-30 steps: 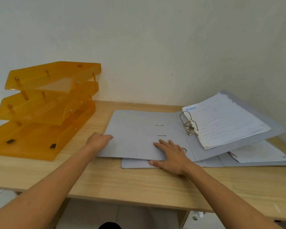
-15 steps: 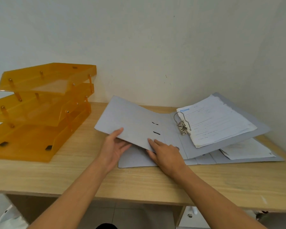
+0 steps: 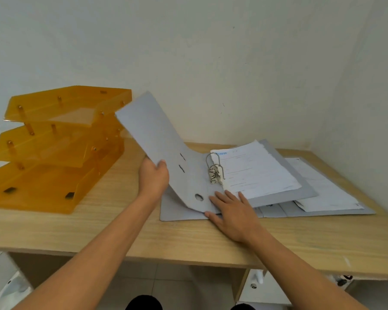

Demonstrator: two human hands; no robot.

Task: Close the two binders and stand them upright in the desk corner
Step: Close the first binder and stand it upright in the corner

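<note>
Two grey binders lie stacked and open on the wooden desk (image 3: 121, 233). The upper binder (image 3: 195, 177) has a metal lever arch (image 3: 215, 168) and a stack of white papers (image 3: 255, 171) on its right half. Its left cover (image 3: 152, 135) is raised steeply, and my left hand (image 3: 154, 177) grips that cover's front edge. My right hand (image 3: 231, 211) presses flat on the upper binder's front edge, by the spine. The lower binder (image 3: 179, 213) stays flat beneath, with loose sheets (image 3: 323, 189) showing at the right.
An orange three-tier letter tray (image 3: 54, 148) stands at the desk's back left, close to the raised cover. White walls meet in a corner at the back right (image 3: 336, 130). A strip of desk runs along the front edge.
My left hand has lifted the upper binder's left cover from flat to steeply raised. My right hand has slid right along the front edge toward the spine.
</note>
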